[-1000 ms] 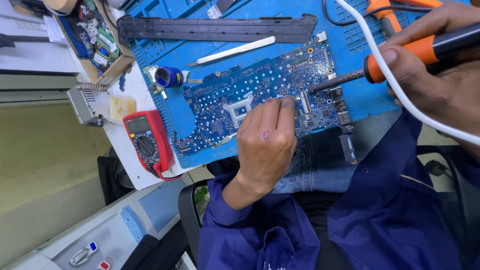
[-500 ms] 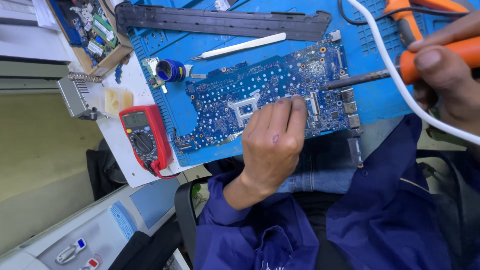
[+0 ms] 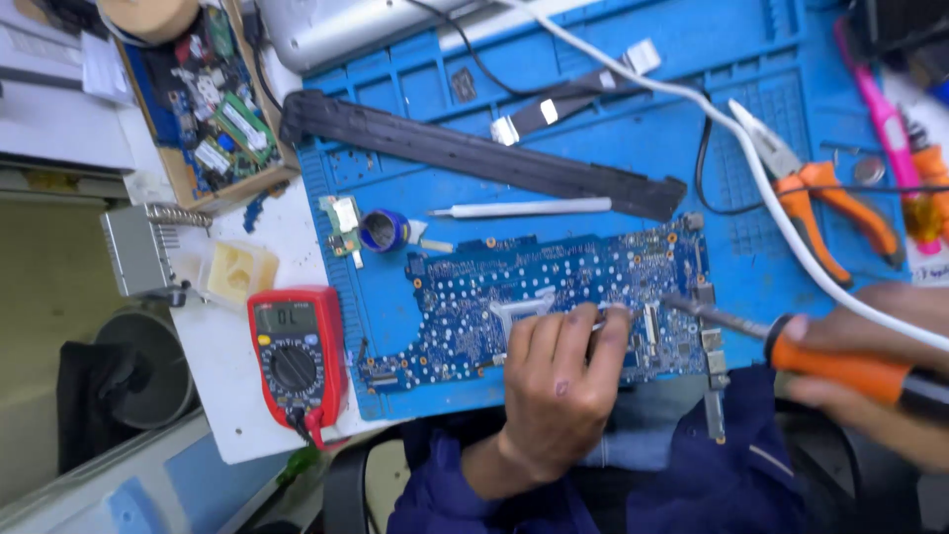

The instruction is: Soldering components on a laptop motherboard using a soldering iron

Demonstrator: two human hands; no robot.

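A blue circuit board (image 3: pixel 494 297) lies on a blue work mat (image 3: pixel 415 188) at the near edge of the bench. My left hand (image 3: pixel 559 381) rests on the board's lower middle, fingertips pressed to it next to a silver square socket; whether it pinches anything is not visible. My right hand (image 3: pixel 870 371) grips an orange-handled soldering iron (image 3: pixel 840 371) at the right. Its metal tip (image 3: pixel 692 307) touches the board's right part, close to my left fingertips. A white cable (image 3: pixel 732 129) runs from the iron across the mat.
A red multimeter (image 3: pixel 294 351) sits left of the board. Above it are a small blue tin (image 3: pixel 381 230), a white stick tool (image 3: pixel 524 208) and a long black strip (image 3: pixel 474 153). Orange pliers (image 3: pixel 820 198) lie at the right. A box of parts (image 3: pixel 208 109) stands at the upper left.
The view has shifted, so the bench sits lower and more of the mat shows. The iron's tip has come closer to my left fingertips on the board. My left hand has stayed in place.
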